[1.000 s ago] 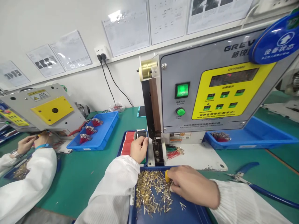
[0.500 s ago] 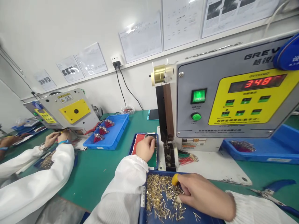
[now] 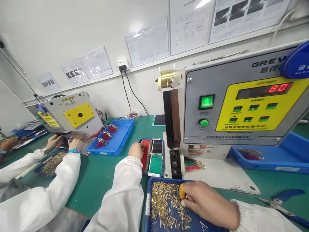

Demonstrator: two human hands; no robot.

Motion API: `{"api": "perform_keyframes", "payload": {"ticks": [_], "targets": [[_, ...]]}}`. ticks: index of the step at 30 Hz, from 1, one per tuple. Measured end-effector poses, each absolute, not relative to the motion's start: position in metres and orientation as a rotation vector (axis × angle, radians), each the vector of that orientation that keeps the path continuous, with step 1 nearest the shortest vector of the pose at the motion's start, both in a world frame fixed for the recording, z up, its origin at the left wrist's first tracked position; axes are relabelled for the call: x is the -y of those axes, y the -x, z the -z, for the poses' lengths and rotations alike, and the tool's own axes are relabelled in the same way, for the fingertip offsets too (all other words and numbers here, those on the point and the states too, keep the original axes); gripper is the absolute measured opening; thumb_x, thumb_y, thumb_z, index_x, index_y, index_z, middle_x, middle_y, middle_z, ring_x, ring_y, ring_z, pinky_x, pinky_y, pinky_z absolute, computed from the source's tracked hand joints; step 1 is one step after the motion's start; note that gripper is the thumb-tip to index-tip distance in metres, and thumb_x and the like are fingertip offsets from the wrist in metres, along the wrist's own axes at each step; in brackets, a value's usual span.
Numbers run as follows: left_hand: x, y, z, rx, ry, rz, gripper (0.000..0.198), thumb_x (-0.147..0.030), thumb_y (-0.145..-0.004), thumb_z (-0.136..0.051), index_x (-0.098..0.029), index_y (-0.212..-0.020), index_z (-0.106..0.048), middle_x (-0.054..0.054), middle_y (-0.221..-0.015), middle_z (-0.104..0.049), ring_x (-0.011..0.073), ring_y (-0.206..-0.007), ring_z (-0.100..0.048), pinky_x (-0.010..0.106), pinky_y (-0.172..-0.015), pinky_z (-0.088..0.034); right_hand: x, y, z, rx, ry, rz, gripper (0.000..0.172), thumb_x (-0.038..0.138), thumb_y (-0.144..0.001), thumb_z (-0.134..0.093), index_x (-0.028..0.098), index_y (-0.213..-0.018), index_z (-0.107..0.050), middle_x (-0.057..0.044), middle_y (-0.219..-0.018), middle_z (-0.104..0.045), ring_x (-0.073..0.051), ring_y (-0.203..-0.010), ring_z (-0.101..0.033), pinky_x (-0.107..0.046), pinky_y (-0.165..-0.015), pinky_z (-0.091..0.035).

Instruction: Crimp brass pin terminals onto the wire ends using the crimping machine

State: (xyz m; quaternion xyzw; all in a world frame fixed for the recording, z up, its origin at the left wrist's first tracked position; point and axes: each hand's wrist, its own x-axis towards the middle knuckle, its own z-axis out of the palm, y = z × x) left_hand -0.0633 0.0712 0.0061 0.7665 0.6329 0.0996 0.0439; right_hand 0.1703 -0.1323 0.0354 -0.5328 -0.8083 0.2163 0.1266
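Note:
My left hand (image 3: 136,150) is curled shut over the left side of a small blue tray (image 3: 153,174) holding red, black and green wire pieces; what its fingers grip is hidden. My right hand (image 3: 204,202), with a yellow finger cot on one fingertip, pinches among several loose brass terminals (image 3: 164,202) in a blue tray (image 3: 147,206) at the near edge. Between both hands stands a grey press machine (image 3: 231,106) with a yellow panel, its tool head (image 3: 175,162) just beyond the terminals. A bundle of red and green wires (image 3: 194,165) lies on its white base.
A co-worker in white sleeves (image 3: 41,190) works on the left at a second grey machine (image 3: 66,114). A blue tray with red wire bundles (image 3: 113,137) sits between the stations. Another blue tray (image 3: 272,154) is at right, blue-handled pliers (image 3: 281,198) near it. The bench is green.
My left hand moved left from the tool head to the red wires side of the small tray. The machine's display changed. My right hand stayed in the terminals.

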Motion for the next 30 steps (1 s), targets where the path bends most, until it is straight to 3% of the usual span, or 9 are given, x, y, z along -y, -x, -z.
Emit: {"api": "perform_keyframes", "payload": {"ticks": [6,14,21,30], "targets": [[-0.074,0.061,-0.005,-1.936,-2.366,-0.316,0.022,-0.013,-0.087,-0.049,-0.019,-0.084,-0.071,0.009,-0.092,-0.064,0.0207,-0.093,-0.059,0.029,-0.08,-0.041,0.131,-0.172,-0.032,2.329,1.543,-0.583,0.021,0.014,-0.079,-0.05,0.021,-0.063,-0.038,0.002,-0.061,-0.054,-0.015,-0.057,-0.051,-0.025,-0.054,-0.03],[-0.073,0.07,-0.007,-1.868,-2.404,-0.308,0.022,-0.012,-0.079,-0.061,-0.024,-0.092,-0.072,0.005,-0.093,-0.066,0.0198,-0.093,-0.059,0.027,-0.081,-0.042,0.13,-0.173,-0.034,2.319,1.537,-0.604,0.015,0.015,-0.082,-0.046,0.019,-0.068,-0.047,-0.001,-0.066,-0.058,-0.016,-0.06,-0.053,-0.026,-0.055,-0.034],[-0.075,0.063,-0.004,-1.906,-2.432,-0.325,0.024,-0.013,-0.086,-0.051,-0.023,-0.087,-0.073,0.006,-0.093,-0.066,0.0202,-0.092,-0.057,0.029,-0.081,-0.042,0.129,-0.174,-0.032,2.276,1.546,-0.655,0.013,0.02,-0.085,-0.051,0.019,-0.072,-0.055,-0.001,-0.07,-0.061,-0.017,-0.063,-0.055,-0.026,-0.057,-0.036],[-0.072,0.062,-0.005,-1.911,-2.457,-0.311,0.026,-0.012,-0.088,-0.047,-0.022,-0.086,-0.072,0.007,-0.091,-0.065,0.0205,-0.091,-0.055,0.029,-0.078,-0.04,0.128,-0.175,-0.028,2.269,1.512,-0.588,0.014,0.013,-0.082,-0.049,0.019,-0.071,-0.054,-0.002,-0.074,-0.06,-0.017,-0.066,-0.056,-0.026,-0.059,-0.038]]}}
